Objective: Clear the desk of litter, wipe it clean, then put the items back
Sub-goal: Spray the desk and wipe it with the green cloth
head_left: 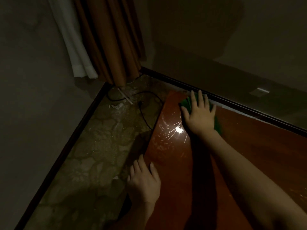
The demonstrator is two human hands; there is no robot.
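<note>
The reddish-brown glossy desk [240, 163] fills the right half of the head view, with a bright light glare and wet streaks near its far left corner. My right hand [199, 113] lies flat with spread, straight fingers on a green cloth [185, 102], pressing it on the desk's far corner by the wall. The cloth also shows beside my wrist. My left hand [144, 180] rests over the desk's left edge, thumb on top and fingers reaching past the edge.
Left of the desk lies a patterned floor [93, 160] with a black cable [146, 110], white debris and a white stick [125, 96] in the corner. Brown and white curtains [106, 44] hang above. A dark skirting board [232, 103] runs along the wall behind the desk.
</note>
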